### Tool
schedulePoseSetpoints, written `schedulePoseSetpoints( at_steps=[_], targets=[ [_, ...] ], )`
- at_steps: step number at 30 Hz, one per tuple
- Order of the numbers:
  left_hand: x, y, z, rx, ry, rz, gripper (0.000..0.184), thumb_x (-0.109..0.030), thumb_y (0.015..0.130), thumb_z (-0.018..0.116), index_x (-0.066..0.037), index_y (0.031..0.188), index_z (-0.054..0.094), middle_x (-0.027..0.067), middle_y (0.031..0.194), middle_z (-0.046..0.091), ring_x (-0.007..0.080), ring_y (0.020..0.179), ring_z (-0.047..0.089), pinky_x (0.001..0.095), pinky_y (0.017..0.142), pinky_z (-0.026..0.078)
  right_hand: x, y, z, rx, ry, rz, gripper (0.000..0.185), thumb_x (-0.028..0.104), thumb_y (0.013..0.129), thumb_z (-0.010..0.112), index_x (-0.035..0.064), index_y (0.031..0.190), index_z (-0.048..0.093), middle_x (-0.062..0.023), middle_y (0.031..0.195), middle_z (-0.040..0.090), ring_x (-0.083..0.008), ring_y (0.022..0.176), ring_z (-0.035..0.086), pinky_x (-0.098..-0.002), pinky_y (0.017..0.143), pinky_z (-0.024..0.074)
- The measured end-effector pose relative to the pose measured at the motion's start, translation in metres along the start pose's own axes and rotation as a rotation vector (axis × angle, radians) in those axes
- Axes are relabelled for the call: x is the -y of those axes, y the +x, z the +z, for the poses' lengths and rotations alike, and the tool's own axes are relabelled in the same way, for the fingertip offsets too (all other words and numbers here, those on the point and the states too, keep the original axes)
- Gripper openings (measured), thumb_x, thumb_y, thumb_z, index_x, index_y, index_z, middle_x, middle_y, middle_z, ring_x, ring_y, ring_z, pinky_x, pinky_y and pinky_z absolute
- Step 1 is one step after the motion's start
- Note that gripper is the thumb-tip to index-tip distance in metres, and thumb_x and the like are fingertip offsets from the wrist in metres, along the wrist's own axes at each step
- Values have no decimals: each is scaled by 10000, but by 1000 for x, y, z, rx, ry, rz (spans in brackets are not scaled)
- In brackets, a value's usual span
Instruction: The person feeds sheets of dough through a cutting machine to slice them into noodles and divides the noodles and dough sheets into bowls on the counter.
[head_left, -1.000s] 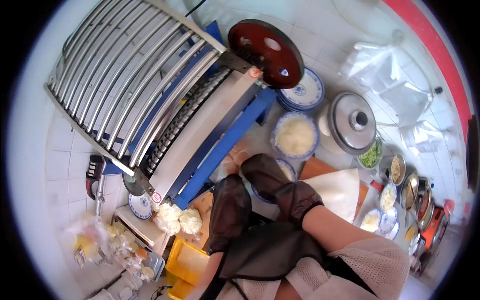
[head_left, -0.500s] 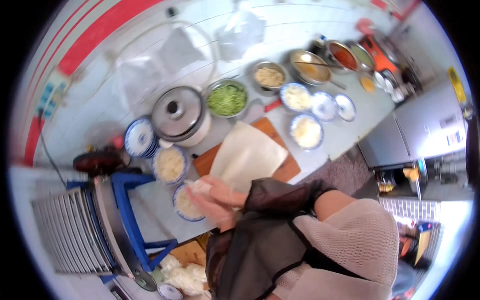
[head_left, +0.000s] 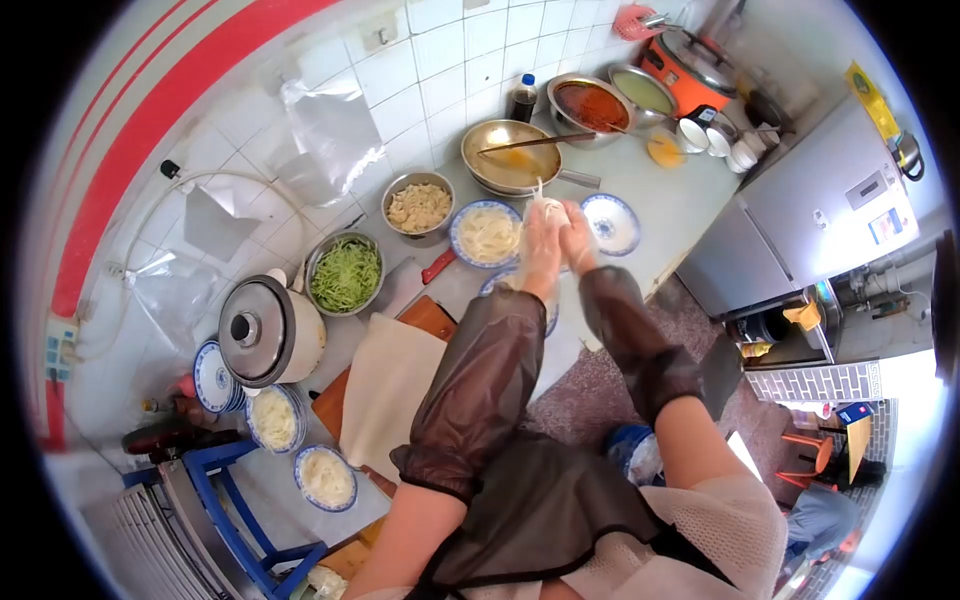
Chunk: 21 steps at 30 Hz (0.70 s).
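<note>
My left hand (head_left: pixel 541 258) and my right hand (head_left: pixel 577 240) are cupped together over the counter, seemingly in thin clear gloves. Between them they grip a clump of white noodles (head_left: pixel 549 208), and a few strands stick up above the fingers. Just left of the hands is a blue-rimmed bowl of noodles (head_left: pixel 487 236). To their right sits another blue-rimmed bowl (head_left: pixel 611 226), mostly bare inside. A further bowl (head_left: pixel 550 318) shows only in part behind my left sleeve. Whatever lies directly under the hands is hidden.
A pale cloth (head_left: pixel 390 385) covers much of a wooden board (head_left: pixel 330 402), near a red-handled cleaver (head_left: pixel 436 267). Behind stand shredded greens (head_left: pixel 346 275), a bowl of chopped food (head_left: pixel 418 207), a steel pan (head_left: pixel 510 165) and red sauce (head_left: pixel 592 106). A lidded pot (head_left: pixel 262 335) is left.
Both hands have moved from above the bowl at the left end of the counter to the bowls on the right, arms now stretched forward. The camera view has shifted too.
</note>
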<state>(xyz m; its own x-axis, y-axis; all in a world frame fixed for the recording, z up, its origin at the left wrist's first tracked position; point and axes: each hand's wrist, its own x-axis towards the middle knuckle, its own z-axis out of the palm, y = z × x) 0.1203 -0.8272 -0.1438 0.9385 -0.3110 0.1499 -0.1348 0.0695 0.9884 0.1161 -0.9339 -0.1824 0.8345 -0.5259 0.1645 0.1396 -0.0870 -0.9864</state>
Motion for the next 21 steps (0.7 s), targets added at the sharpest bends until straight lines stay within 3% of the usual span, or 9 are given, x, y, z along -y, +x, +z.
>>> schedulePoseSetpoints(
  at_steps=[2, 4, 7, 11, 14, 16, 18, 20, 21],
  targets=[
    [32, 13, 2, 278, 227, -96, 551, -313, 880, 500, -9, 1315, 351, 177, 1337, 371, 284, 1254, 340, 357, 1031, 257, -46, 27, -35, 19, -331, -39, 290, 50, 777, 530, 61, 1063, 578, -108, 987, 624, -215, 945, 573, -318, 859, 440],
    [21, -13, -19, 273, 322, -91, 528, -285, 876, 511, -10, 1304, 367, 172, 1322, 389, 279, 1240, 358, 357, 1020, 274, -84, 37, -60, 458, -1015, -174, 359, 49, 726, 539, 90, 1079, 591, -137, 1048, 607, -295, 1008, 554, -343, 899, 418],
    [33, -72, -92, 230, 402, 7, 439, -178, 860, 526, -16, 1256, 428, 144, 1263, 439, 277, 1178, 419, 352, 986, 321, -55, 29, -79, 449, -1032, -416, 417, 17, 684, 541, 116, 1084, 603, -144, 1128, 573, -323, 1079, 507, -344, 935, 394],
    [56, -166, -196, -107, 292, -461, 415, -98, 801, 550, -42, 1204, 466, 158, 1191, 475, 306, 1143, 418, 373, 991, 315, -80, -2, -130, -450, -666, 278, 275, -27, 716, 521, -12, 977, 606, -154, 820, 647, -248, 801, 616, -330, 743, 477],
    [86, -215, -233, -54, 647, -466, 388, -149, 781, 598, -43, 1143, 505, 146, 1161, 474, 306, 1093, 440, 382, 943, 354, -125, 2, -151, -701, -244, 852, 188, 133, 746, 616, 14, 892, 633, -150, 754, 638, -279, 734, 612, -384, 667, 474],
    [74, -224, -217, -56, 782, -356, 389, -176, 763, 622, -46, 1114, 517, 149, 1144, 478, 310, 1069, 451, 386, 922, 368, -213, 4, -205, -74, -1425, -389, 201, 194, 735, 642, 48, 873, 645, -164, 787, 641, -322, 744, 616, -422, 671, 471],
    [65, -220, -200, -24, 913, -238, 391, -203, 746, 646, -49, 1086, 529, 152, 1127, 481, 314, 1046, 462, 389, 900, 383, -182, 17, -197, 141, -1478, 108, 170, 253, 754, 627, 106, 816, 687, -156, 805, 648, -314, 760, 628, -424, 671, 477],
    [64, -207, -194, 99, 1016, -155, 393, -230, 720, 671, -58, 1045, 533, 164, 1140, 476, 341, 1039, 461, 397, 885, 392, -181, 16, -198, -89, -1333, 515, 204, 294, 756, 619, 109, 785, 699, -158, 806, 650, -295, 790, 637, -401, 678, 485],
    [66, -200, -194, 94, 1013, -155, 393, -230, 720, 671, -58, 1045, 533, 164, 1140, 476, 341, 1039, 461, 397, 885, 392, -170, 4, -197, -44, -1494, 469, 218, 307, 759, 614, 112, 799, 700, -153, 806, 652, -283, 792, 641, -388, 679, 489]
  ],
)
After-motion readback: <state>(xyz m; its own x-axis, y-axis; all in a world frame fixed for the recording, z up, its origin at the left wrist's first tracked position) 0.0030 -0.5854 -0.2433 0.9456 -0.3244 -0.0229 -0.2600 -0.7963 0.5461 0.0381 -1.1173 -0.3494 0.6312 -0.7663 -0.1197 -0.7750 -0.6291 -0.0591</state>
